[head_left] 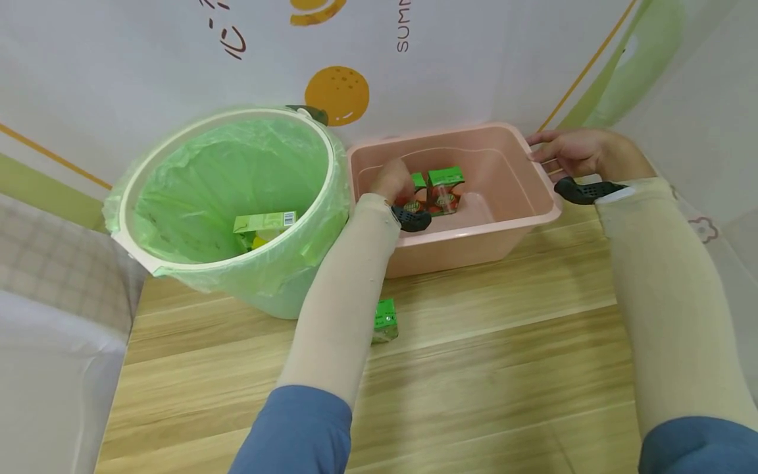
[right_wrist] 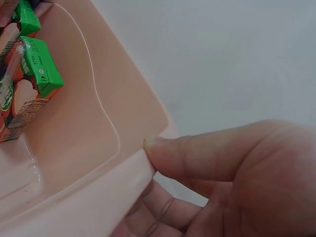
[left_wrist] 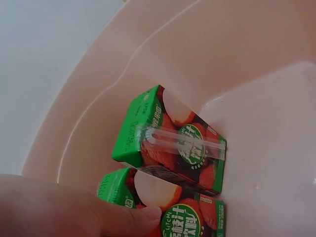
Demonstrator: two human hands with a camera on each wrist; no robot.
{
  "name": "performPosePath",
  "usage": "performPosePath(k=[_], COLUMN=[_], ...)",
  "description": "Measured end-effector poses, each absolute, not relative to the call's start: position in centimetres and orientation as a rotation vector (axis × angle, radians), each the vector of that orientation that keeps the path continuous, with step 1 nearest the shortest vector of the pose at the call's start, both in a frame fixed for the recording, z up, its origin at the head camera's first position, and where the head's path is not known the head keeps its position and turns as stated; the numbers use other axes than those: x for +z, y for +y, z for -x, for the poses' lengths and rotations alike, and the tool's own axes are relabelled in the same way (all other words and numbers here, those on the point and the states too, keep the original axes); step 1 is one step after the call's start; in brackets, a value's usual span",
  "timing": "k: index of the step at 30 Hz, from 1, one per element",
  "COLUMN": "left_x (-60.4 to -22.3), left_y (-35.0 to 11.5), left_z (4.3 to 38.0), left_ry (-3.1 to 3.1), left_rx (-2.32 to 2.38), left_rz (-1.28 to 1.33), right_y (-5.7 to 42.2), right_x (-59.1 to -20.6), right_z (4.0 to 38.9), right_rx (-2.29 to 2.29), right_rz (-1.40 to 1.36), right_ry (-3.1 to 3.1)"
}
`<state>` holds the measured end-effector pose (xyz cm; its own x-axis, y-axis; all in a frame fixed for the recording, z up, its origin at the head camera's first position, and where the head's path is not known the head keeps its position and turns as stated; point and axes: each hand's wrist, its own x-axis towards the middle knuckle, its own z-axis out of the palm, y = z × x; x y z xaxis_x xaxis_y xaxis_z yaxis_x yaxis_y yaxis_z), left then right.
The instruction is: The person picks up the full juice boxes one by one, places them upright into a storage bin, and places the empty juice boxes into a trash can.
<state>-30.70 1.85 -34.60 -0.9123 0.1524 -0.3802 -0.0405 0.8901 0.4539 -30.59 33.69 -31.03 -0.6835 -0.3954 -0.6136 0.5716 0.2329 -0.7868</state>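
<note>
Inside the pink plastic basin (head_left: pixel 450 253), my left hand (head_left: pixel 393 181) grips a green-topped litchi juice carton (left_wrist: pixel 182 219). The thumb lies across the carton's printed front in the left wrist view, and part of the hand is out of that frame. Right beside it stands a second litchi juice carton (left_wrist: pixel 173 140), with a straw in a clear sleeve on its side. At the basin's right end, my right hand (head_left: pixel 580 151) pinches the rim, thumb over the inner edge and fingers under the outside.
Left of the basin stands a round bin (head_left: pixel 127 210) lined with a green plastic bag (head_left: pixel 195 178); a light green carton (head_left: pixel 266 225) lies inside it. Another small green carton (head_left: pixel 386 319) sits on the wooden table (head_left: pixel 485 368), partly behind my left forearm. A printed curtain (head_left: pixel 474 66) hangs behind.
</note>
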Motion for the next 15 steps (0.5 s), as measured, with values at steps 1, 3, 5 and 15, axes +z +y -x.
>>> performPosePath(k=[1, 3, 5, 15], left_x=[-34.61, -34.55, -34.53, -34.5], left_y=[1.81, 1.74, 1.72, 1.63], left_z=[30.62, 30.49, 30.45, 30.07], left_ry=[2.633, 2.616, 2.614, 2.599], left_rx=[0.665, 0.676, 0.675, 0.658], left_rz=[-0.07, -0.055, -0.047, -0.035], right_y=[33.69, 33.67, 33.66, 33.71], right_x=[-31.02, -31.0, -30.98, -30.98], right_z=[30.58, 30.58, 30.59, 30.57], right_rx=[-1.561, -1.555, -1.553, -1.548], right_rz=[-0.164, -0.161, -0.163, -0.167], right_ry=[1.729, 1.731, 1.732, 1.735])
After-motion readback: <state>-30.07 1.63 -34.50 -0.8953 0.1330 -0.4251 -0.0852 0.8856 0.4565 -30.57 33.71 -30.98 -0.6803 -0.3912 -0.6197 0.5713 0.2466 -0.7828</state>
